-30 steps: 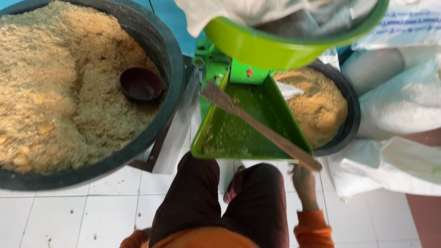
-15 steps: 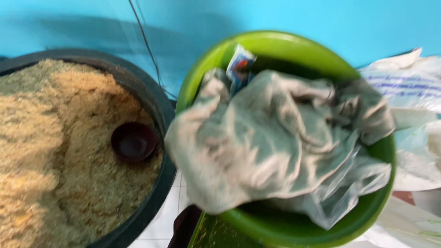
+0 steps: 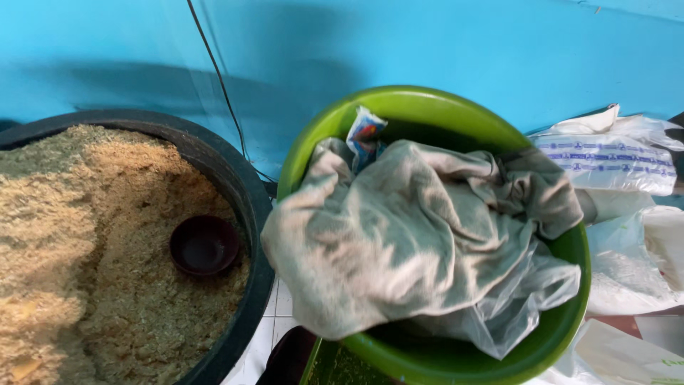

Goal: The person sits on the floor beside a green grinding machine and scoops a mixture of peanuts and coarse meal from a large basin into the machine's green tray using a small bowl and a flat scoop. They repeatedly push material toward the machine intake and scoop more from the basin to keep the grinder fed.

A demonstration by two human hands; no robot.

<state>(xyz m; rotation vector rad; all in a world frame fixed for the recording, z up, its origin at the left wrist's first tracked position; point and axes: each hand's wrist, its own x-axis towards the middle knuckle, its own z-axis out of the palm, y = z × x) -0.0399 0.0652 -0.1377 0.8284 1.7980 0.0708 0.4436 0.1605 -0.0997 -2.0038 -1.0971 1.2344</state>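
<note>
Here, no hand in view — grip state cannot be told | green basin (image 3: pixel 563 335) at centre holds a crumpled grey cloth (image 3: pixel 420 235) draped over its front rim, clear plastic bag (image 3: pixel 531 303) beneath | black tub (image 3: pixel 239 178) of tan meal alongside — small dark bowl (image 3: pixel 204 245) near its right edge

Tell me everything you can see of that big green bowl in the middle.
The green bowl is round, smooth and glossy, seemingly plastic, with a thick rolled rim. It stands upright before a blue wall, beside a black tub of tan meal. A crumpled, stained grey cloth fills it and hangs over the near-left rim. A clear plastic bag droops over the near-right rim, and a small printed packet pokes up at the back. White sacks lie to its right. No hands are visible.
</note>
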